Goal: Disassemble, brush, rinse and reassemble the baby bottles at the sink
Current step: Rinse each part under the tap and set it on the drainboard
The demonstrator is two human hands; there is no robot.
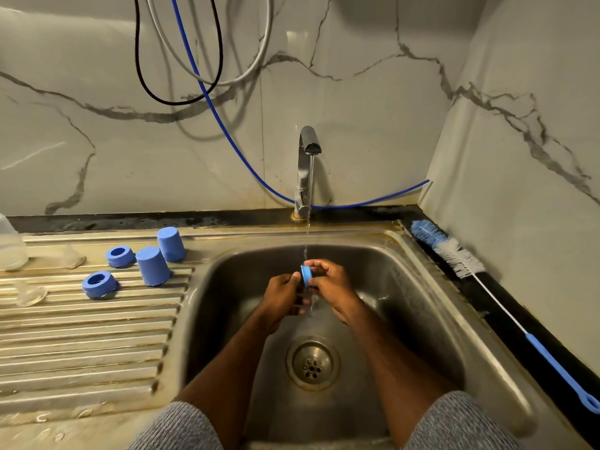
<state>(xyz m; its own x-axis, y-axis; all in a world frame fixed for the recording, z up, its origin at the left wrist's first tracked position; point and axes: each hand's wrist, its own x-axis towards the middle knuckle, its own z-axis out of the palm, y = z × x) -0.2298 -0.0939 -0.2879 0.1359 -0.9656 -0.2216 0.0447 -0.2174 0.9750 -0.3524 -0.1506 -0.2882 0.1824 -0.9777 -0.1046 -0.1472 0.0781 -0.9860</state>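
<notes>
— What have you got under the tap (308, 164)?

— A blue collar ring (306, 276), over the middle of the sink (431, 306), in the running water. My left hand (283, 295) pinches its near rim; my right hand (331, 282) curls round the far side, hiding that half.

— And the rest?

— On the drainboard (87, 336), toward its back edge: two blue caps (152, 266) and two more blue rings (98, 284). The clear teats (31, 295) are hard to make out, and a clear bottle (11, 245) is cut off at the left edge. The bottle brush (454, 251) lies along the counter's right edge.
</notes>
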